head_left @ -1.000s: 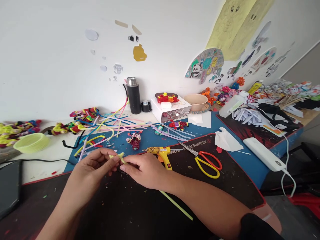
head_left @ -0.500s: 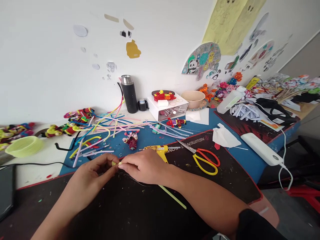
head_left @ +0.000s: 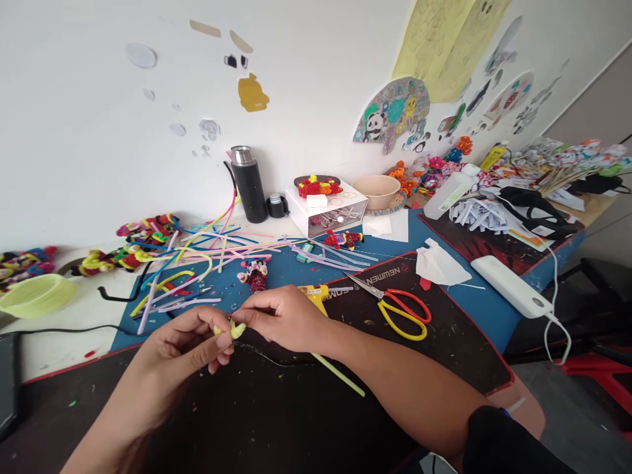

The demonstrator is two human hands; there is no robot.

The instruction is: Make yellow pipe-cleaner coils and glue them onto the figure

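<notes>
1. The cluttered white bench (head_left: 54,352) stands against a white wall (head_left: 74,99) bearing paper cut-outs (head_left: 251,94); a blue mat (head_left: 498,329) and a black, red-edged mat (head_left: 276,428) cover much of it.
2. At the back stand a black metal flask (head_left: 250,191) and a round beige bowl (head_left: 378,203); long coloured fuzzy stems (head_left: 222,250) lie scattered toward the left.
3. Scissors with red and yellow handles (head_left: 379,294) lie open on the black mat, right of a yellow glue gun (head_left: 318,299) partly hidden by the right hand (head_left: 291,322).
4. The left hand (head_left: 172,352) has its grip clamped on a small, curled, pale-yellow fuzzy piece (head_left: 237,330), above the black mat.
5. The right fingertips meet its upper end; whether they pinch it, I cannot tell.
6. Half a second ago fingers mostly covered the piece; now its curl shows.
</notes>
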